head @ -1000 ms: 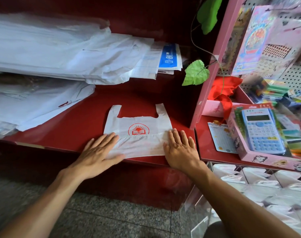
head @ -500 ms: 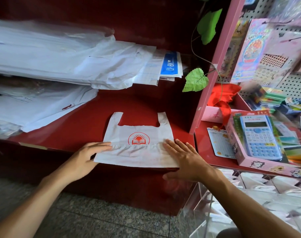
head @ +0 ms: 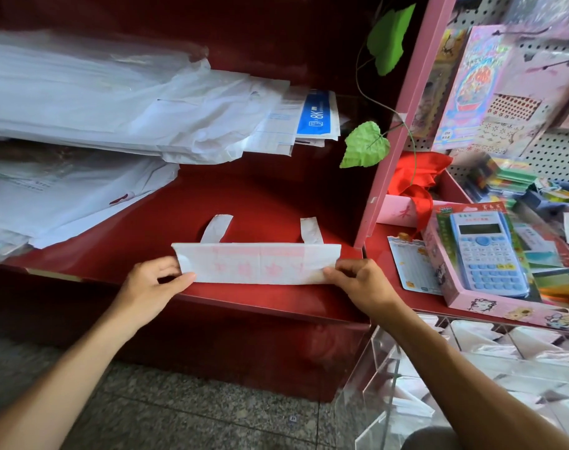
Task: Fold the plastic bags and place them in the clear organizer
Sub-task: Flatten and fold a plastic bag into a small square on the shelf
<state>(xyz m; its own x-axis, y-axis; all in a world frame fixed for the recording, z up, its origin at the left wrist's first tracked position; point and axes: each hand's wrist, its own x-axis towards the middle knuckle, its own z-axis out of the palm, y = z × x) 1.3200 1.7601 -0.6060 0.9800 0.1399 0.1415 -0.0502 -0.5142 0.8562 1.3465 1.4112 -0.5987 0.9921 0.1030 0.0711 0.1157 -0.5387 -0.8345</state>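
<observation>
A white plastic bag (head: 257,264) with faint red print lies on the red shelf (head: 276,203), folded into a narrow horizontal strip; its two handles stick out behind the fold. My left hand (head: 153,284) pinches the strip's left end at the near edge. At the right end, my right hand (head: 357,280) pinches it the same way. The clear organizer (head: 439,378) stands at the lower right, below the pink shelf, with several folded white bags in its compartments.
Stacks of white plastic bags and paper packs (head: 114,102) fill the back left of the red shelf. A pink upright (head: 390,151) divides it from a shelf holding a boxed calculator (head: 484,251), a red ribbon and stationery. Green leaves hang by the upright. Grey stone floor below.
The bag's lower half has been folded up over the printed logo, making a narrow strip. Both hands went from lying flat beside the bag to pinching its ends.
</observation>
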